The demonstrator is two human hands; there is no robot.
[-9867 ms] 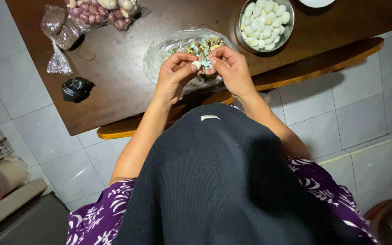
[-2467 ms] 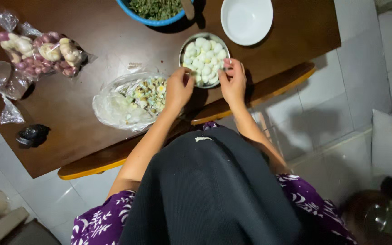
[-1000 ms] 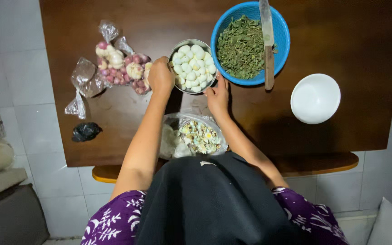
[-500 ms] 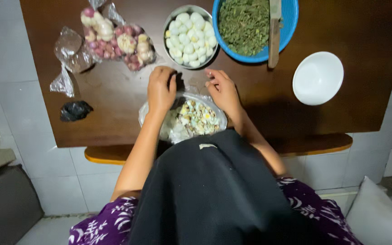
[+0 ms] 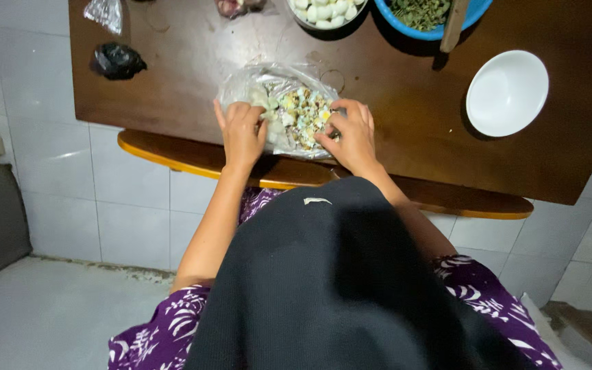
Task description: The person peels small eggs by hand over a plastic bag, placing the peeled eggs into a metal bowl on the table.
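We see both hands at the near edge of the dark wooden table [image 5: 173,75], working at a clear plastic bag [image 5: 244,85] that lies open on the tabletop and holds a heap of speckled eggshell scraps [image 5: 301,115].

The left hand [image 5: 241,133] rests flat on the bag's left side, fingers stretched forward and slightly apart, touching the plastic; we cannot tell whether it pinches any of it. The right hand [image 5: 352,133] sits on the bag's right edge, its fingers curled in toward the shells and bunched together at the plastic. Whether they clasp a scrap or only the bag's rim is not clear to us. The bag lies between the 2 hands, with the shell heap nearer the right hand's fingertips.

Farther back, at the top edge, we see part of a metal bowl of peeled white eggs [image 5: 323,10] and a blue basket of green leaves [image 5: 423,14] with a knife handle [image 5: 452,26] across its rim. 1 empty white bowl [image 5: 507,92] stands well to the right. A small black bag [image 5: 116,60] lies at the far left.
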